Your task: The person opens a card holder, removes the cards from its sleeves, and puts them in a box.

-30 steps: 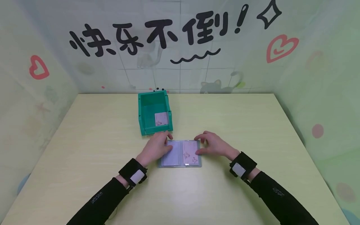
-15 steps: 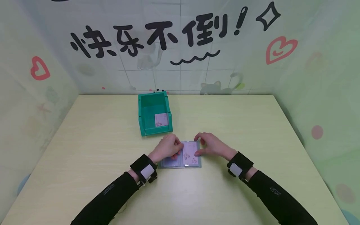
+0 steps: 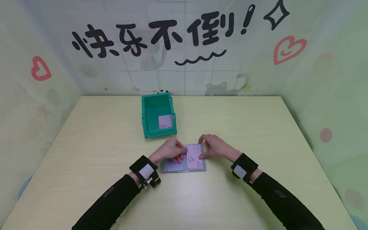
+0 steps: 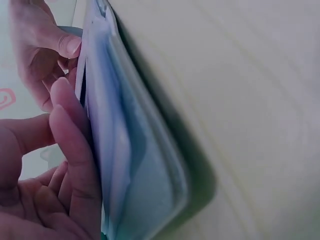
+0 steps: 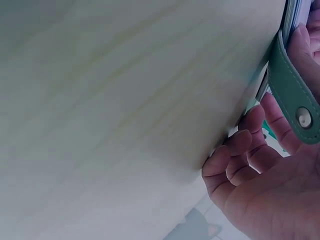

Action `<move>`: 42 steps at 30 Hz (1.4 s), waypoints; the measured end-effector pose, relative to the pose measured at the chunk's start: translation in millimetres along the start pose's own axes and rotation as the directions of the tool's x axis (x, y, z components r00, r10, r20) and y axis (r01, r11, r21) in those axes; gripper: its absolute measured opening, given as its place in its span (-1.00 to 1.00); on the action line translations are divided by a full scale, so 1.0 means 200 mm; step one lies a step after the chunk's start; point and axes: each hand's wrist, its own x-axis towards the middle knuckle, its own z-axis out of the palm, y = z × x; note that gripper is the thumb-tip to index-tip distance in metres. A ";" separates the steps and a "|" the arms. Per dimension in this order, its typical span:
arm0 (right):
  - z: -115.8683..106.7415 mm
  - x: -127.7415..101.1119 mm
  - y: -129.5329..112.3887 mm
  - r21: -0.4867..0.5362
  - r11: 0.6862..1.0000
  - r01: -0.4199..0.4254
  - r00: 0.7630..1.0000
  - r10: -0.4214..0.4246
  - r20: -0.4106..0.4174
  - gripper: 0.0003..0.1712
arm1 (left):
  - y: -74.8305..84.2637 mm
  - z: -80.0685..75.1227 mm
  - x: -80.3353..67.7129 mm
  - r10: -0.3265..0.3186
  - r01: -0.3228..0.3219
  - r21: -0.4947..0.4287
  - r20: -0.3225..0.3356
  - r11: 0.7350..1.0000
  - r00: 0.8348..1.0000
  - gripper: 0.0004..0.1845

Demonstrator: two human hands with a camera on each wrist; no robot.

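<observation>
A small card album lies spread on the table, with clear pockets. In its right pocket shows a pink printed card. My left hand is over the left page, thumb and forefinger pinched together at the card's inner edge. Its other fingers bend above the pale left page. My right hand holds the album's right side, thumb on the card's edge and fingers bent around the far corner. A green strap with a metal snap sticks out beside the right palm. The left thumb's contact is hidden in the left wrist view.
A teal open bin stands behind the album, slightly left. Inside it lies another pink card. The pale wooden table reaches back to printed fabric walls.
My left hand has moved right across the left page to the right card's inner edge, its thumb and forefinger coming together there. My right hand has stayed at the album's right side.
</observation>
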 end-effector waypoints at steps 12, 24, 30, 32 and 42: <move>-0.01 -0.01 0.00 -0.015 1.000 0.015 1.000 -0.015 -0.009 -0.35 | 0.00 -0.03 0.00 0.018 -0.015 -0.030 0.094 0.999 0.995 -0.74; 0.00 -0.02 0.01 -0.027 0.999 0.033 0.999 -0.033 -0.002 -0.35 | 0.01 0.00 -0.02 0.005 -0.006 0.009 0.073 1.000 0.997 -0.75; 0.00 -0.03 0.02 -0.026 0.999 0.048 0.999 -0.048 -0.007 -0.35 | 0.01 0.01 -0.02 0.023 -0.024 0.026 0.051 0.999 0.998 -0.75; 0.00 -0.03 0.02 -0.019 0.999 0.047 0.999 -0.047 -0.008 -0.35 | 0.01 0.01 -0.02 0.025 -0.026 0.029 0.049 0.999 0.998 -0.75; 0.00 -0.04 0.03 -0.002 0.998 0.060 0.998 -0.060 -0.003 -0.35 | 0.01 0.01 -0.02 0.017 -0.018 0.031 0.050 0.999 0.999 -0.76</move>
